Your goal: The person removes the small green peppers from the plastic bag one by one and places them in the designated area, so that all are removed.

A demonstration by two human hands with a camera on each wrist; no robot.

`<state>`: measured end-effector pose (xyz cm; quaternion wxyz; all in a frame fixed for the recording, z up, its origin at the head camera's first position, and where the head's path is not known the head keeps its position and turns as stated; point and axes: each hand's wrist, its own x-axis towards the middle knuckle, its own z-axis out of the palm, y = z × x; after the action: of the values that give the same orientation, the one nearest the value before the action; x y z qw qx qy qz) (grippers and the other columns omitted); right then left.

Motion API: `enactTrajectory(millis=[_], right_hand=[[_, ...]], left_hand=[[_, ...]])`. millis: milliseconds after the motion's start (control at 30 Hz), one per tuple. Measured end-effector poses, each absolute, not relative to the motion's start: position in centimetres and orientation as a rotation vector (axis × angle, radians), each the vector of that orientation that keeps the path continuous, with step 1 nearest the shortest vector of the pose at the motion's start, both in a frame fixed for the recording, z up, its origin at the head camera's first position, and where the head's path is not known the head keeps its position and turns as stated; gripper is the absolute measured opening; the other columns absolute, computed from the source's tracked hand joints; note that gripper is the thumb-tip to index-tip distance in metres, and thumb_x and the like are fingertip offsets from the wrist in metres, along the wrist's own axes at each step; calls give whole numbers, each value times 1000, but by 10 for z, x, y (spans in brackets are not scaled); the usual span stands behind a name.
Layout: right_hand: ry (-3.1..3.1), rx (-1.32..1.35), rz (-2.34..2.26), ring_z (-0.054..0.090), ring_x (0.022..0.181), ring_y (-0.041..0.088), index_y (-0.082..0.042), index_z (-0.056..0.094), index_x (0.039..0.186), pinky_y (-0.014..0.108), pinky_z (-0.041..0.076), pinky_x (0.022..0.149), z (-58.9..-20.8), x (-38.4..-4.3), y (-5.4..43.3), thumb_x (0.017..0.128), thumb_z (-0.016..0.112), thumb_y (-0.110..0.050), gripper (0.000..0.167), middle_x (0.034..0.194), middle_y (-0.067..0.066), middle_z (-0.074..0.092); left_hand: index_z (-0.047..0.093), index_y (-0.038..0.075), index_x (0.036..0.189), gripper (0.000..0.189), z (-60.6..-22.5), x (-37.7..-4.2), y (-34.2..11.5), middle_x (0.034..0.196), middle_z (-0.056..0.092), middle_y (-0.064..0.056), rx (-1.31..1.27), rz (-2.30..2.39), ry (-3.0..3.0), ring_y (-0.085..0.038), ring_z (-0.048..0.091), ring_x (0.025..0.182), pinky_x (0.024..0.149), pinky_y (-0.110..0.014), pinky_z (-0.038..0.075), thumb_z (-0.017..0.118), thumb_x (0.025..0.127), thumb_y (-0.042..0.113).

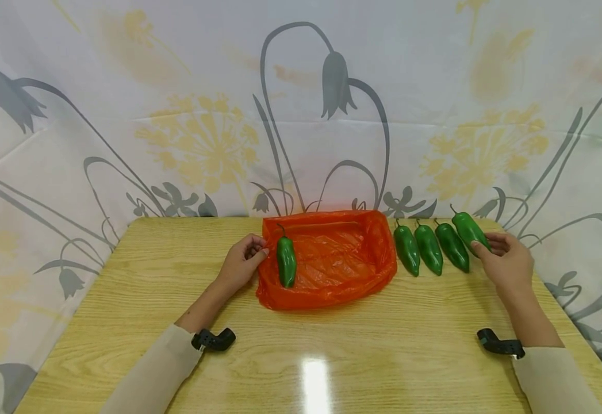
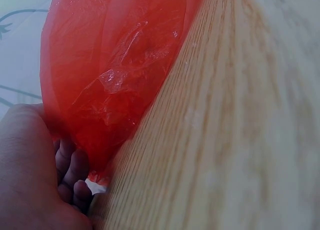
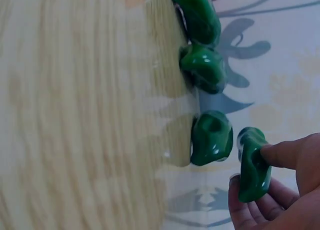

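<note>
A red plastic bag (image 1: 326,296), its mouth spread wide in a rectangular shape, lies on the wooden table; one green pepper (image 1: 286,261) rests inside at its left end. My left hand (image 1: 244,261) holds the bag's left edge between thumb and curled fingers, and the left wrist view shows these fingers against the red plastic (image 2: 115,75). Between the thumb and fingers of my right hand (image 1: 510,264), another green pepper (image 3: 255,165) is pinched, raised off the table in the right wrist view. Three more green peppers (image 1: 428,249) lie side by side right of the bag.
The wooden table (image 1: 383,356) extends in front of the bag and to both sides. Right behind its far edge hangs a flower-printed cloth (image 1: 301,115). A black wrist camera (image 1: 499,343) sits on each forearm.
</note>
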<state>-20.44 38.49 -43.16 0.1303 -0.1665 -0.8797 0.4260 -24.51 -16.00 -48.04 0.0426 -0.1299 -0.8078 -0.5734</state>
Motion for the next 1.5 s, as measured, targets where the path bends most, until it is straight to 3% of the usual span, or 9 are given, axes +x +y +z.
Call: enactTrajectory(millis=[133, 267, 600, 767, 1033, 1367, 1500], right_hand=[[-2551, -532, 1248, 46, 90, -4, 6, 51, 150, 8, 46, 69, -435, -204, 391, 105, 64, -37, 63, 121, 3, 56], [-2587, -572, 1198, 48, 90, 0, 6, 52, 149, 10, 45, 67, -439, -204, 397, 105, 62, -38, 63, 125, 12, 59], [-2637, -613, 1213, 52, 90, 4, 7, 50, 150, 12, 49, 63, -447, -203, 404, 105, 62, -39, 65, 138, 27, 58], [-2647, -612, 1208, 54, 97, 13, 8, 50, 150, 11, 47, 63, -449, -203, 405, 105, 62, -40, 67, 140, 28, 56], [-2665, -610, 1190, 55, 95, 13, 9, 50, 149, 11, 47, 63, -448, -203, 405, 104, 64, -40, 68, 139, 30, 57], [-2690, -539, 1091, 55, 122, 46, 10, 50, 148, 20, 42, 70, -442, -202, 405, 104, 61, -46, 72, 142, 33, 55], [-2660, -490, 1045, 51, 130, 51, 9, 51, 149, 37, 49, 82, -433, -202, 396, 105, 58, -44, 69, 144, 33, 53]], left_hand=[[64, -10, 113, 15, -464, -235, -157, 96, 62, -20, -413, -1759, -2473, -20, 54, 82, 72, -19, 43, 63, 101, -1], [64, -10, 111, 14, -448, -224, -154, 95, 62, -19, -442, -1767, -2454, -18, 54, 81, 71, -20, 44, 64, 100, -1], [65, -10, 111, 14, -449, -224, -154, 96, 62, -22, -439, -1777, -2449, -23, 54, 82, 72, -20, 44, 64, 101, 0], [64, -10, 111, 14, -448, -224, -154, 96, 62, -23, -442, -1784, -2444, -25, 54, 82, 71, -20, 43, 63, 101, -1], [65, -10, 111, 14, -447, -223, -154, 96, 63, -21, -448, -1779, -2454, -22, 54, 81, 72, -20, 44, 63, 101, 0], [65, -8, 112, 14, -446, -224, -154, 96, 62, -17, -441, -1771, -2470, -20, 54, 81, 72, -21, 44, 64, 102, 1], [65, -8, 112, 14, -447, -225, -155, 96, 62, -18, -440, -1773, -2469, -21, 54, 81, 72, -21, 44, 64, 102, 1]])
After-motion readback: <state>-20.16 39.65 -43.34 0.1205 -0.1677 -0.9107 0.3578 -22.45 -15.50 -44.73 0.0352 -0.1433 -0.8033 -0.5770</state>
